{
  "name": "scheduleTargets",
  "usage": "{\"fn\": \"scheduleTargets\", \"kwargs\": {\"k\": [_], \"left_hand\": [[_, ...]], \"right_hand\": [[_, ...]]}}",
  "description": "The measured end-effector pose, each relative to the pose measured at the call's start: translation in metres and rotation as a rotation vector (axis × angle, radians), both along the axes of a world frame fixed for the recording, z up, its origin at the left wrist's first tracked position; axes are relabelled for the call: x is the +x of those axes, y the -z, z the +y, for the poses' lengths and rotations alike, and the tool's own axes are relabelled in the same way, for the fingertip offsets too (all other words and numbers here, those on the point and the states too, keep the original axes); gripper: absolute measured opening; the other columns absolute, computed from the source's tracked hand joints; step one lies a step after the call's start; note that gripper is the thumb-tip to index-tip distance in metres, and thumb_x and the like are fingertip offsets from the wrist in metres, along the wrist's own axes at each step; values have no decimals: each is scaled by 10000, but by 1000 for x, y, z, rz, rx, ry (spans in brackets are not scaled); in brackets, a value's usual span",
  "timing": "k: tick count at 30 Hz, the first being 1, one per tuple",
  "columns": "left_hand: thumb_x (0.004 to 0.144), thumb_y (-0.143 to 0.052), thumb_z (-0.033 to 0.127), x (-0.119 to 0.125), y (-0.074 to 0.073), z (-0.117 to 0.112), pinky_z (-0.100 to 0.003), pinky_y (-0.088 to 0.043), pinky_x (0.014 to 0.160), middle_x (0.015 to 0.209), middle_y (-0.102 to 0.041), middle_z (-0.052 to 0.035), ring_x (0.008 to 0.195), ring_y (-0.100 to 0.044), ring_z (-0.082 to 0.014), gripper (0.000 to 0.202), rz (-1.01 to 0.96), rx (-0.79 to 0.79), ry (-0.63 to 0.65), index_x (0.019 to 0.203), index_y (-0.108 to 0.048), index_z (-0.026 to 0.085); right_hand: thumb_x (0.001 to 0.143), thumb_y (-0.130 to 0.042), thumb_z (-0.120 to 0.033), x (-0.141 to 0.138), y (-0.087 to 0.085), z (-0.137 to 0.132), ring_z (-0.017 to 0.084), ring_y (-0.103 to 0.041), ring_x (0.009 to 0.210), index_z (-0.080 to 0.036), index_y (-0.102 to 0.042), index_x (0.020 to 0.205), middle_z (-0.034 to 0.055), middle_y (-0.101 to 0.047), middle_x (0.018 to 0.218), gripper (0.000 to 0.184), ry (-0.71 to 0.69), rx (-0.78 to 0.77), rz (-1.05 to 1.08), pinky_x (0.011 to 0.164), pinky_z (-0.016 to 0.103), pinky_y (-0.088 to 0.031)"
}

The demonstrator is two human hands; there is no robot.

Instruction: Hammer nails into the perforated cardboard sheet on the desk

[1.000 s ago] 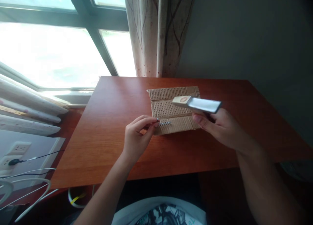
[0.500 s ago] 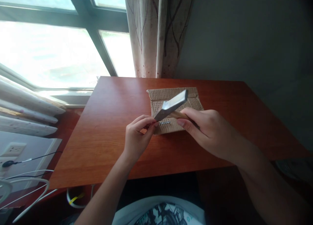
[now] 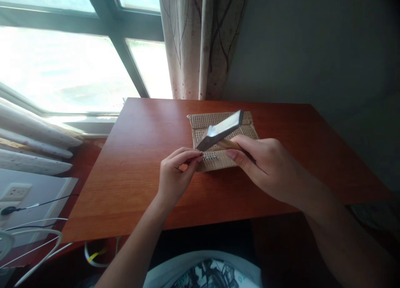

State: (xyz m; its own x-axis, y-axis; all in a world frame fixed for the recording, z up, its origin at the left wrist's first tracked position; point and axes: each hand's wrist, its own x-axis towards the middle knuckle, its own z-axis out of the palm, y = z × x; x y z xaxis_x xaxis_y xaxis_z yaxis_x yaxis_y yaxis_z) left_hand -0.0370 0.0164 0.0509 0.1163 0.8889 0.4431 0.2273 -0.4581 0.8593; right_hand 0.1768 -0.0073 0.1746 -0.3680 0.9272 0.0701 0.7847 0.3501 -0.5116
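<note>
A perforated cardboard sheet (image 3: 215, 121) lies on the red-brown wooden table (image 3: 140, 154). My left hand (image 3: 175, 175) is closed in a pinch at the sheet's near left edge, holding a small nail or pin upright beside a short row of metal pins (image 3: 210, 157) stuck in the cardboard. My right hand (image 3: 265, 167) grips the wooden handle of a hammer-like tool with a flat metal head (image 3: 220, 131). The head is tilted, its lower end just above my left fingertips.
A window (image 3: 62, 58) fills the upper left and a patterned curtain (image 3: 200, 42) hangs behind the table. A grey wall is on the right. White cables and a power strip (image 3: 18, 192) lie low on the left.
My right hand swung the metal-headed tool from a raised, level position on the right down and left over the pins, then lifted it slightly. My left hand kept its pinch in place.
</note>
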Motion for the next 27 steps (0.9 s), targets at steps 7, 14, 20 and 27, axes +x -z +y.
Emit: {"fn": "scheduleTargets", "kwargs": {"k": [7,14,20,27], "left_hand": [[879,-698,157,-1,3,1,-237,-562,687,880,-727,-40,767,-665,-130,56,13,-14,-3,891,-748,179],[882,-700,166,-1,3,0,-234,-564,699,875,-728,-35,780,-671,-130,69,28,-5,-5,911,-758,188],[879,-704,169,-2,3,0,-235,-562,694,882,-726,-34,770,-668,-127,75,38,-3,-13,921,-762,190],[876,-703,180,-1,5,1,-250,-563,698,912,-737,-49,801,-680,-147,51,2,-28,1,895,-750,181]], "right_hand": [[1052,-393,-440,-3,3,0,163,-554,591,-233,-498,854,-10,-588,676,305,26,-37,-144,597,291,-306],[1055,-384,-438,-2,3,-2,175,-594,639,-235,-530,897,5,-628,726,296,31,-12,-99,610,293,-329],[1048,-387,-444,-2,5,-1,172,-583,603,-235,-497,861,-6,-598,689,301,48,-16,-150,608,290,-330],[1051,-383,-426,-7,4,-2,198,-641,669,-236,-524,894,23,-665,743,284,41,-46,-190,632,291,-357]]}}
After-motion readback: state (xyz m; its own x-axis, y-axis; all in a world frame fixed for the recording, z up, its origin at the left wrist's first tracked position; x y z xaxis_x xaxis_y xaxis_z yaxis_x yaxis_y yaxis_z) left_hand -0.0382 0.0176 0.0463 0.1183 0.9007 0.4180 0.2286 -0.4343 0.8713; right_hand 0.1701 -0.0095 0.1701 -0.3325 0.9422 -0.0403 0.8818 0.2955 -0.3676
